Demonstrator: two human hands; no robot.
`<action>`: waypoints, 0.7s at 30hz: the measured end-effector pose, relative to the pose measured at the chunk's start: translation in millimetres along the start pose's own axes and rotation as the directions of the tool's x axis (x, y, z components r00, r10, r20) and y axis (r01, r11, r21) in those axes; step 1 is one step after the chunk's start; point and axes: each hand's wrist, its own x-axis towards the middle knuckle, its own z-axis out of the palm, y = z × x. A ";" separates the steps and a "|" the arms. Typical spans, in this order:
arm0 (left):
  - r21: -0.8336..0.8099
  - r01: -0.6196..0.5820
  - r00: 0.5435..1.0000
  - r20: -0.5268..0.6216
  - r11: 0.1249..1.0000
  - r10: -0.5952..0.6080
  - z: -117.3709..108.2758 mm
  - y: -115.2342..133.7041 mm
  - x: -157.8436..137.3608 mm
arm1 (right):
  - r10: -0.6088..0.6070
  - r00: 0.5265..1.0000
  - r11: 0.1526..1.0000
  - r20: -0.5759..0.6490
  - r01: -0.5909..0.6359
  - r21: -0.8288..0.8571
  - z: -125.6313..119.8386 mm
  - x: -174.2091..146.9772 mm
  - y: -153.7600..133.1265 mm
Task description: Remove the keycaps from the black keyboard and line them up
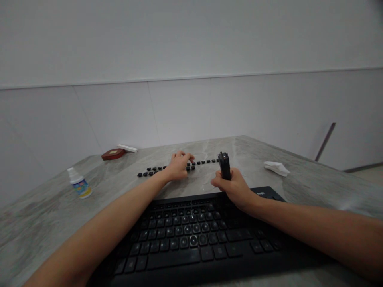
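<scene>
My left hand reaches over the rows of small black keycaps laid on the table beyond the keyboard. Its fingers are apart and bent down toward the keycaps; the hand hides some of them. Whether a fingertip touches one cannot be made out. My right hand is closed around a black handheld tool held upright, with a metallic-looking top end. That hand is above the far right part of a black keyboard, which lies in front of me. Both forearms cover parts of the keyboard.
A white spray bottle with a blue and yellow label stands at left. Farther back lie a red-brown case and a flat white strip. A crumpled white cloth or tissue lies at right. A pale wall rises behind the grey table.
</scene>
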 end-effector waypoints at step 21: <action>0.051 0.046 0.997 0.059 0.998 -0.049 6.6 -8.6 -1.7 | 0.011 1.000 1.000 0.002 -0.011 -0.023 -0.5 0.2 0.5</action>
